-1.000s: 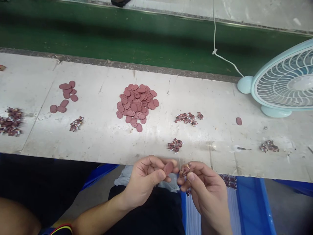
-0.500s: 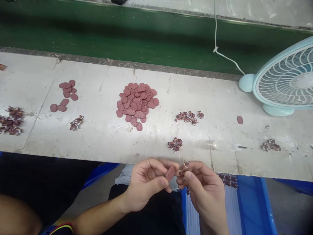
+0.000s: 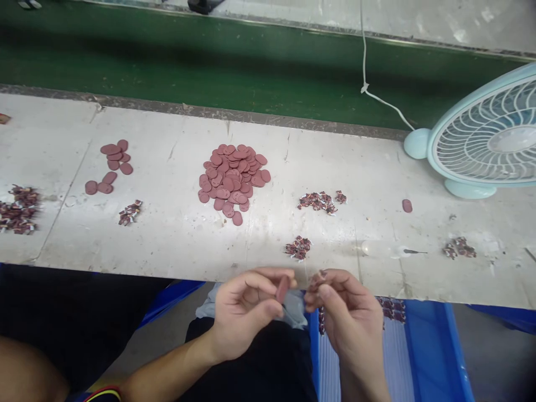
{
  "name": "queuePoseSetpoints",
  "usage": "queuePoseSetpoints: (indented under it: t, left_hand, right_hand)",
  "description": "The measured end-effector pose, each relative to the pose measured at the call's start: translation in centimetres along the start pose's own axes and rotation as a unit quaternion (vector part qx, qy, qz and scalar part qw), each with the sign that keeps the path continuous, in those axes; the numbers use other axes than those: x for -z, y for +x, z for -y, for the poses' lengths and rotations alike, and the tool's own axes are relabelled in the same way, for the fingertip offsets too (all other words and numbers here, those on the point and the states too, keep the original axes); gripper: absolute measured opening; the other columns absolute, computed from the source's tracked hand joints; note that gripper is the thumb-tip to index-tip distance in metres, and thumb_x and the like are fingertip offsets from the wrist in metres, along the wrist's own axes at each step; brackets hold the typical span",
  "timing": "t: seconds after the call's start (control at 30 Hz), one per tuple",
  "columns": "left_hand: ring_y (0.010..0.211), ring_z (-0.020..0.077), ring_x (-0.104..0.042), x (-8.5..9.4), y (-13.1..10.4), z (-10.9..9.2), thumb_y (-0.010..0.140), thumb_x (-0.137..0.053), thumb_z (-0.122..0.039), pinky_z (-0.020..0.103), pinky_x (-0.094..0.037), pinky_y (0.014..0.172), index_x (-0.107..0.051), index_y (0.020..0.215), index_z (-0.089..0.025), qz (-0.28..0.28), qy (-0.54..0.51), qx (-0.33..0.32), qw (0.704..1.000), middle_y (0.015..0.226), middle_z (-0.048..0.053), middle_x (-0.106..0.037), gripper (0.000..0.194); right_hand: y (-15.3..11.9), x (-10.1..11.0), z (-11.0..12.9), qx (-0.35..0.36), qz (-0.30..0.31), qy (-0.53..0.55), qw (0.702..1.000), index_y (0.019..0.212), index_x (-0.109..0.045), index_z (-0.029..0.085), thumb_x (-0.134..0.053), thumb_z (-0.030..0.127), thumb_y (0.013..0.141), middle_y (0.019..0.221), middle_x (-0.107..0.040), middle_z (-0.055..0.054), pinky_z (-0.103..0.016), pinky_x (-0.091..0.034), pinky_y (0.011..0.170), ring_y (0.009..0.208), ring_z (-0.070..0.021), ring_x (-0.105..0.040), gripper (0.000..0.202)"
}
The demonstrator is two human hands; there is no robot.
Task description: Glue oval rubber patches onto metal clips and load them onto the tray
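Note:
Between the thumb and fingers of my left hand [image 3: 247,312] is a reddish-brown oval disc [image 3: 282,289], tilted on edge. My right hand [image 3: 349,312] pinches a small brown figurine [image 3: 319,279] with pale bits, blurred and partly covered by the fingers. The two hands are a short gap apart at the table's front edge. Beyond them lies a large heap of oval discs [image 3: 234,178]. A cluster of small brown figurines [image 3: 298,248] lies just past my hands, with another figurine cluster [image 3: 317,202] farther back.
A pale blue fan [image 3: 494,134] stands at the right. Near it are a single disc [image 3: 407,205], a clear bottle with a dark tip [image 3: 383,249] and more small pieces [image 3: 459,247]. Below the table edge sits a blue crate [image 3: 431,346]. A person's arm [image 3: 29,365] is at lower left.
My hands have drawn apart, the left moving slightly left with the disc. The figurine stays in my right hand. The whole view has shifted slightly.

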State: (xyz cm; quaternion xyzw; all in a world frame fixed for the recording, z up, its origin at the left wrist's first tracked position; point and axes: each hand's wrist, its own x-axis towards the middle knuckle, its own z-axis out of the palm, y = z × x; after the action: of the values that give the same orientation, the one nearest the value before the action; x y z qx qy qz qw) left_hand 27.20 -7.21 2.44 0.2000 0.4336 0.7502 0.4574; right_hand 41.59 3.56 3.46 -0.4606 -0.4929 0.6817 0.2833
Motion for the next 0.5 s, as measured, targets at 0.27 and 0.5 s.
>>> queuePoseSetpoints:
  t: [0.27,0.5]
  left_hand:
    - [0.082,0.0201,-0.074,2.0,1.4,-1.2,0.086,-0.072,-0.019,0.022,-0.057,0.057,-0.071,0.089,-0.019,-0.079,-0.026,0.044,0.996,0.112,0.010,-0.076,0.003]
    - [0.072,0.0149,-0.071,2.2,1.5,-1.4,0.083,-0.076,-0.022,0.020,-0.053,0.055,-0.070,0.085,-0.016,-0.107,-0.045,0.088,0.989,0.108,0.011,-0.077,0.008]
  right_hand:
    - [7.7,2.9,0.5,0.149,-0.123,-0.428,0.883,0.107,-0.072,0.018,-0.062,0.041,0.089,0.100,-0.071,-0.011,-0.037,-0.055,0.073,0.078,-0.0205,-0.065,0.031]
    - [6.6,0.4,0.9,0.231,0.016,-0.533,0.814,0.121,-0.067,0.020,-0.048,0.031,0.097,0.106,-0.063,-0.011,-0.041,-0.050,0.089,0.096,-0.0244,-0.060,0.032]
